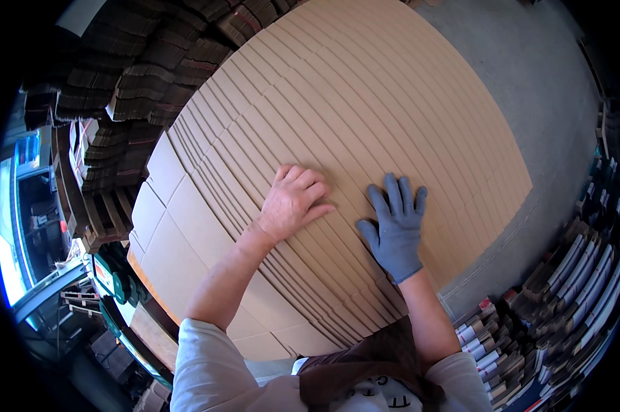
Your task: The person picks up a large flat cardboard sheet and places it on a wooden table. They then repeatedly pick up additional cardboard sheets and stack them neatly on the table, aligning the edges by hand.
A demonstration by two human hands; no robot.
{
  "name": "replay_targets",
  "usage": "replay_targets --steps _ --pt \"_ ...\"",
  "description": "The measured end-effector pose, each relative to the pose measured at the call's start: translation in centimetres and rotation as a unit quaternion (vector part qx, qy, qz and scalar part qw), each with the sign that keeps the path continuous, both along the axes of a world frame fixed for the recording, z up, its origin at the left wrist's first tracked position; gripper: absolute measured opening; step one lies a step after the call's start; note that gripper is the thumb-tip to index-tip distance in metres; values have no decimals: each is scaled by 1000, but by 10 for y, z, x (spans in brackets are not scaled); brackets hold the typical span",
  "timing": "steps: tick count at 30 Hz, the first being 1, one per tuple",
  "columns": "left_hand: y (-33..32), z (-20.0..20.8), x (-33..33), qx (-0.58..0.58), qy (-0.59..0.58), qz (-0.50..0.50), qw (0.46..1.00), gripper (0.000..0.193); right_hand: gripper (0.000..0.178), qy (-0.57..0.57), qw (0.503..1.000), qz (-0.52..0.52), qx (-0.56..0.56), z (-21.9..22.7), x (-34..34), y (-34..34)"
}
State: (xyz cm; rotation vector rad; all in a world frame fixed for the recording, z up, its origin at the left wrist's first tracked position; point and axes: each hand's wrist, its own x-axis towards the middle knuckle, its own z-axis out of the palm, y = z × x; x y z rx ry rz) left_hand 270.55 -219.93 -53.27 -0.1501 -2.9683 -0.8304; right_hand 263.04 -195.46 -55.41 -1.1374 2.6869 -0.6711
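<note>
A broad spread of flat brown cardboard sheets [351,110] lies in front of me, overlapping in stepped rows like a fanned stack. My bare left hand [297,199] rests on the middle of it, fingers curled together and thumb pointing right. Whether a sheet's edge is pinched under those fingers is hidden. To its right, my right hand [396,230], in a grey glove, lies open with its fingers spread on the cardboard. At the left, creased flat panels [193,220] of the sheets are exposed.
Dark piles of stacked cardboard [145,62] stand at the far left, above a wooden pallet [107,213]. Bundled flat cartons [564,295] fill the right side. Grey concrete floor [523,82] shows beyond the sheets. Green-edged machinery [121,278] sits at the left.
</note>
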Motion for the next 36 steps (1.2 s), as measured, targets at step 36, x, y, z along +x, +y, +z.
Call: replay_targets --steps 36 --pt "-244 -24 -38 -148 7 300 942 39 19 -147 987 -51 45 24 91 37"
